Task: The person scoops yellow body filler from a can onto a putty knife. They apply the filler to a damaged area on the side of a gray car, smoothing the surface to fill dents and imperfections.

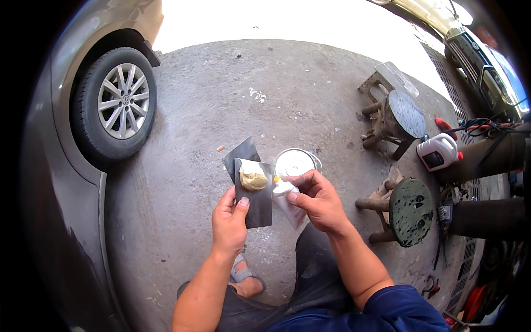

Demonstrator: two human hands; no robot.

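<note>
My left hand [230, 217] grips a dark flat spreader plate [258, 211], its thumb pressed on the front face. A lump of beige putty [253, 176] sits on the upper part of this plate. Behind it a second dark plate [241, 150] sticks out at an angle to the upper left. Close by on the right, my right hand [316, 200] pinches a white squeeze tube [288, 203] near its top. The tube has a small yellow tip [277, 179] pointing up beside the putty. Just beyond the tube is a round can with a white lid [294, 164].
A car with its wheel [123, 99] stands at the left. On the right are a green-topped stool [411, 212], a grey-topped stool [405, 114] and a white jug with a red cap [438, 151]. Another vehicle [478, 66] is at the far right. The concrete floor [193, 99] carries small debris.
</note>
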